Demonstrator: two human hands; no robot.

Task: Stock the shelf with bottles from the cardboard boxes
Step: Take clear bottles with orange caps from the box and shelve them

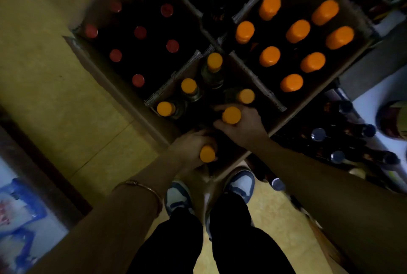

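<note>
While both arms are extended downward over the near cardboard box (222,170), a bottle is grasped in each hand. The left hand (189,148) is curled round the neck of a yellow-capped bottle (207,154) at the near corner of that box. The right hand (242,126) is wrapped round a second yellow-capped bottle (231,115), just beyond and to the right of the first; its cap is seen protruding above the fingers. A thin bracelet (141,185) is worn on the left forearm.

Four further yellow-capped bottles (214,62) are observed standing upright in the same box, on the far side of the hands. To the far left, a larger box (72,42) is noted, holding dark bottles with red caps (140,32). To the far right, another box (361,53) is filled with bottles bearing broad orange caps (298,31). On the right, near the floor, dark bottles with bluish caps (318,134) are seen lying or standing close together; their exact position cannot be determined in the dim light.

Two pale sneakers (240,183) and dark trouser legs are visible at the near edge, on a yellowish floor (44,75). Shelf contents at the far edge are too dark to be identified.
</note>
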